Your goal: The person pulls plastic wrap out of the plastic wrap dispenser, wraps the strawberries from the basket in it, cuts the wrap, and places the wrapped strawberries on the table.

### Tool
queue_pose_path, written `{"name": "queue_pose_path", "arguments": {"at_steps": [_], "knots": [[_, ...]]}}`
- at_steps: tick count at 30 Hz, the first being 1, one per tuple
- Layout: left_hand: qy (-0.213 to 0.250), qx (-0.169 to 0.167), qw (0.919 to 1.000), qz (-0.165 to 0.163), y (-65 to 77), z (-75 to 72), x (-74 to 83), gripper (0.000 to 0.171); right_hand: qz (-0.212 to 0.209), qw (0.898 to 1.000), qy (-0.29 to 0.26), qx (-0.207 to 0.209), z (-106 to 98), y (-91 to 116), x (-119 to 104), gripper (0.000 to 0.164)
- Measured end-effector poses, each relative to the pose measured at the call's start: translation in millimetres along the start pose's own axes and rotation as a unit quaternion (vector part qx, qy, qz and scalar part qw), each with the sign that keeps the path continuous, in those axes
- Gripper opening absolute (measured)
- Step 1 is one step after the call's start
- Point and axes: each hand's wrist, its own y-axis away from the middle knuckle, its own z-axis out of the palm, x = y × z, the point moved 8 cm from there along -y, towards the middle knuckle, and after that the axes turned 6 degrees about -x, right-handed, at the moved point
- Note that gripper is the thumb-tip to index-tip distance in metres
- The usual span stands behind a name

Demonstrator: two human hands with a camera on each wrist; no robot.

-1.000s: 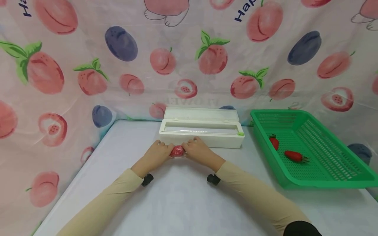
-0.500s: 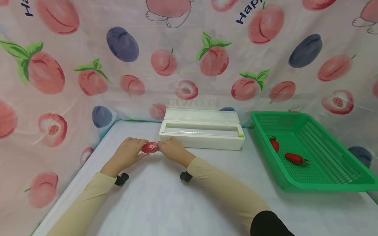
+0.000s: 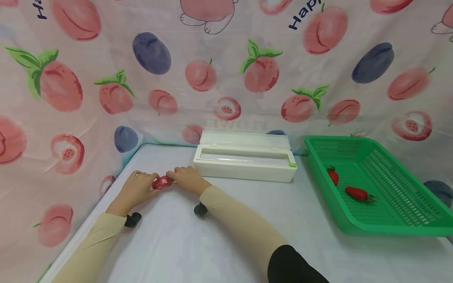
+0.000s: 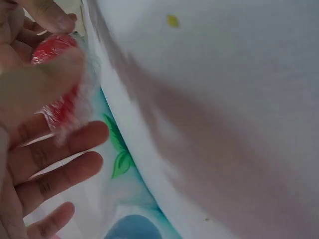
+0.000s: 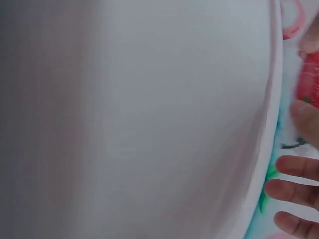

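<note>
A small red radish (image 3: 162, 182), wrapped in clear plastic film, is held between both hands above the left part of the table. My left hand (image 3: 136, 188) grips its left end; in the left wrist view the thumb lies across the radish (image 4: 62, 112) and the other fingers are spread below it. From the other side, my right hand (image 3: 187, 180) pinches the right end with thumb and forefinger. Crinkled film shows along the radish's side. Fingers cover both ends, and the right wrist view shows only part of the radish (image 5: 310, 82) at its edge.
Behind the hands stands a white film dispenser box (image 3: 244, 173) with its lid raised and a green slider at the right. A green basket (image 3: 354, 227) holds two red radishes (image 3: 358, 193) at the right. A fruit-patterned cloth (image 3: 226, 78) hangs behind the white table (image 3: 230, 243).
Both hands have moved left with the wrapped radish, away from the front of the dispenser box. The box and the basket stay in place.
</note>
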Motion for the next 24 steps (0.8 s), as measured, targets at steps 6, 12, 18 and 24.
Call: {"name": "queue_pose_path", "arguments": {"at_steps": [6,12,18,24], "knots": [[0.009,-0.033,0.9986,-0.04,4.7,5.5,-9.7,0.041,0.008,0.999,-0.027,-0.031,7,-16,-10,0.038],[-0.018,-0.035,0.9957,-0.084,10.0,3.7,-18.4,0.045,0.03,0.997,-0.05,-0.055,10,-27,-18,0.037],[0.004,-0.054,0.9945,-0.09,12.6,7.3,-24.8,0.043,0.043,0.996,-0.059,-0.05,11,-33,-20,0.036],[0.024,-0.067,0.9914,-0.11,16.1,8.0,-30.4,0.042,0.044,0.995,-0.078,-0.046,14,-36,-19,0.042]]}}
